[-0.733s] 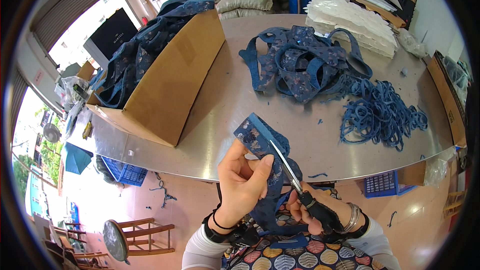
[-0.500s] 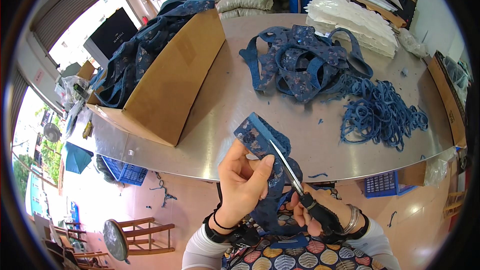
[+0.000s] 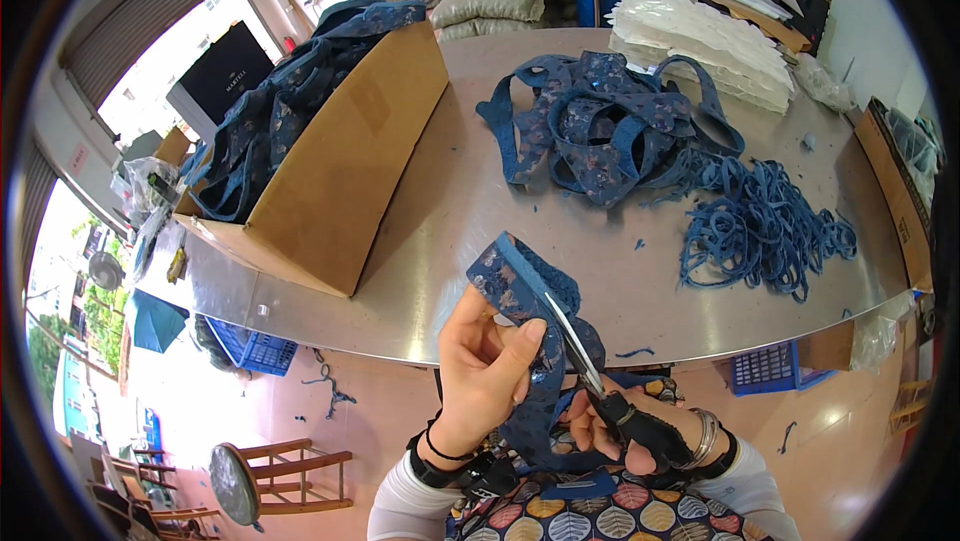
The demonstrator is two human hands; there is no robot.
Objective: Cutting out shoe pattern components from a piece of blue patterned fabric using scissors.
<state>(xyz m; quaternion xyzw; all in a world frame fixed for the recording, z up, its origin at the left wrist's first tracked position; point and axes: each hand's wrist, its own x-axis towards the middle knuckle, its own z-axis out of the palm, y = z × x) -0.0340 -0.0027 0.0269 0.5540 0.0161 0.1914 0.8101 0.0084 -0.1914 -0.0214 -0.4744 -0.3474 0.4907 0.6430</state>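
Note:
A blue floral fabric band (image 3: 497,279) with a fuzzy lighter-blue side is pinched between the thumb and fingers of my left hand (image 3: 488,353), just in front of the table edge. My right hand (image 3: 645,429) grips scissors (image 3: 578,346) with black-wrapped handles. Their blades point up and left and lie against the band's right part, close to my left thumb. Lower down, the band hangs over my lap between both hands. Part of the scissor handles is hidden by my right hand.
On the metal table (image 3: 450,191) stands a cardboard box (image 3: 350,161) full of similar bands. Farther back lie a heap of blue bands (image 3: 610,131), a tangle of thin blue trimmings (image 3: 755,226) and a white stack (image 3: 700,46). A round stool (image 3: 235,481) is at the lower left.
The scissors' tip has moved slightly down and right against the band. My left hand keeps the same pinch, with the band almost in place.

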